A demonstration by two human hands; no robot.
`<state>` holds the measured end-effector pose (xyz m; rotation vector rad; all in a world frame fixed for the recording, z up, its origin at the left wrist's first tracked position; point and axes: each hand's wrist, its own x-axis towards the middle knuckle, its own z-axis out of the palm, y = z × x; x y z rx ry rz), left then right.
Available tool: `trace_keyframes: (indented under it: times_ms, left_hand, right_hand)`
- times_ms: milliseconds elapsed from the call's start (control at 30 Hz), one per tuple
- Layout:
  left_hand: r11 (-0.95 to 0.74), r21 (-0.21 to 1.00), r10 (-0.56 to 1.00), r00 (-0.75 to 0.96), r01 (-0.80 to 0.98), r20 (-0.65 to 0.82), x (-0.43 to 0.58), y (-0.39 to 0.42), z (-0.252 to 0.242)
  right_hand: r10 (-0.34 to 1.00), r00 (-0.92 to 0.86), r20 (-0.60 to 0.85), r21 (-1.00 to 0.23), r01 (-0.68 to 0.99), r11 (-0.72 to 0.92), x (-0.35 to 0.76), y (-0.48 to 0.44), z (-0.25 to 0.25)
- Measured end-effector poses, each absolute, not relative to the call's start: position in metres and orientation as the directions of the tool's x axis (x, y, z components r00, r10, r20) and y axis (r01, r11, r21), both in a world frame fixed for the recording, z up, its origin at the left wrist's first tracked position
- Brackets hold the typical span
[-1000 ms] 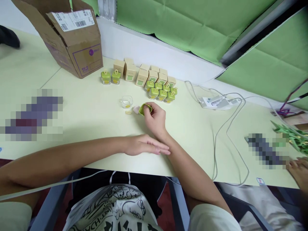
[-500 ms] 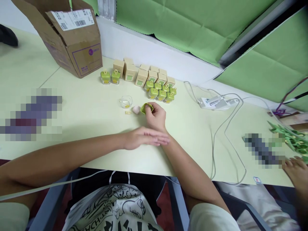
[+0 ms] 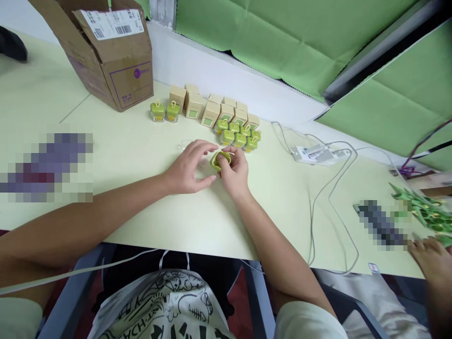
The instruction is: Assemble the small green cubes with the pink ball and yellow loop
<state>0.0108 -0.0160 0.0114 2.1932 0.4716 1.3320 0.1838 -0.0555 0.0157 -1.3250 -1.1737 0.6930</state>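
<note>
My right hand (image 3: 235, 170) grips a small green lid (image 3: 216, 162), its hollow side facing up and my thumb reaching into it. Just left of the lid, my left hand (image 3: 189, 170) is open, thumb and fingers spread apart around bare air. Behind the left fingers the rim of a clear plastic jar (image 3: 184, 143) shows in part. A pale piece between the hands is mostly covered by my left hand. Several finished-looking green-lidded jars (image 3: 228, 136) with loops on top stand beyond my right hand, and two more green-lidded jars (image 3: 165, 112) stand further left.
Small cardboard boxes (image 3: 211, 114) line up behind the jars. A large open carton (image 3: 130, 84) stands at the back left. On the right lie a white power strip (image 3: 314, 155) with loose cables, green strips (image 3: 429, 212) and another person's hand (image 3: 429, 256). Blurred-out patches cover two spots.
My left hand has lifted off my right wrist and moved up and left beside the lid, its fingers spreading. The right hand still holds the lid, now turned slightly.
</note>
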Motion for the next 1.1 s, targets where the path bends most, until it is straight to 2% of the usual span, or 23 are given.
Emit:
trace_keyframes:
  times_ms: [67, 167, 267, 333, 400, 467, 533, 600, 767, 1100]
  left_hand:
    - [-0.877, 0.48, 0.409, 0.543, 0.012, 0.733, 0.013, -0.015, 0.007]
    - [-0.924, 0.383, 0.325, 0.574, 0.022, 0.751, 0.018, -0.018, 0.001]
    - [-0.921, 0.388, 0.349, 0.537, 0.043, 0.768, 0.018, -0.014, 0.0]
    - [-0.883, 0.46, 0.448, 0.465, 0.095, 0.763, 0.015, -0.008, 0.003]
    - [-0.807, 0.563, 0.587, 0.344, 0.177, 0.733, 0.011, 0.001, 0.005]
    - [-0.719, 0.658, 0.695, 0.216, 0.223, 0.686, 0.007, 0.01, 0.004]
    - [-0.666, 0.713, 0.744, 0.134, 0.219, 0.655, 0.004, 0.018, 0.002]
    - [-0.646, 0.735, 0.761, 0.098, 0.205, 0.641, 0.003, 0.023, -0.001]
    - [-0.657, 0.726, 0.753, 0.132, 0.205, 0.644, 0.004, 0.022, -0.001]
    - [-0.661, 0.712, 0.749, 0.152, 0.237, 0.645, 0.004, 0.02, 0.002]
  right_hand:
    - [0.928, 0.269, 0.257, -0.953, 0.231, 0.197, 0.177, -0.06, 0.015]
    - [0.931, 0.194, 0.309, -0.926, 0.283, 0.249, 0.172, -0.064, 0.012]
    - [0.938, 0.085, 0.335, -0.9, 0.322, 0.292, 0.175, -0.066, 0.011]
    - [0.929, 0.028, 0.368, -0.858, 0.396, 0.328, 0.178, -0.067, 0.011]
    - [0.89, -0.017, 0.455, -0.731, 0.564, 0.385, 0.179, -0.068, 0.011]
    - [0.849, -0.119, 0.514, -0.516, 0.748, 0.418, 0.177, -0.07, 0.008]
    - [0.852, -0.25, 0.46, -0.32, 0.849, 0.421, 0.172, -0.072, 0.005]
    - [0.873, -0.323, 0.365, -0.219, 0.882, 0.418, 0.167, -0.074, 0.002]
    - [0.889, -0.353, 0.291, -0.191, 0.89, 0.415, 0.165, -0.075, 0.001]
    - [0.842, -0.364, 0.399, -0.173, 0.871, 0.459, 0.168, -0.069, -0.001]
